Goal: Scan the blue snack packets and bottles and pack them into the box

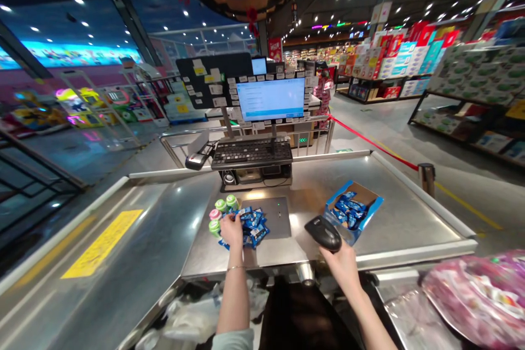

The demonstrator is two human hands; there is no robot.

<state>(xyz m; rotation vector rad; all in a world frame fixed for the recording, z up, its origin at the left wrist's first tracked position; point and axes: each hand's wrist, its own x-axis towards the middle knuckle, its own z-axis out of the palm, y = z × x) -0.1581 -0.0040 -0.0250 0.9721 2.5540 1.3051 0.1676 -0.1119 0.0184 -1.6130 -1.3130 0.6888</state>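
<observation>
My right hand (342, 263) grips a black handheld barcode scanner (323, 233), held above the metal counter. Just beyond the scanner stands an open blue cardboard box (372, 212) with several small blue packets (349, 209) inside. On the left, my left hand (232, 231) is closed, with its fingertips pinching at a small blue packet (246, 212) on a loose pile of blue packets (257, 227). Several small containers with green lids (232, 201) and one with a pink lid (214, 214) stand beside that hand. My fingers partly hide what they pinch.
A keyboard (252, 153) sits on a raised stand behind the counter (305, 175), below a lit monitor (271, 99). A card terminal or similar device (199, 158) is left of it. Pink packages (479, 298) lie at the near right. A yellow sticker (102, 243) marks the left surface.
</observation>
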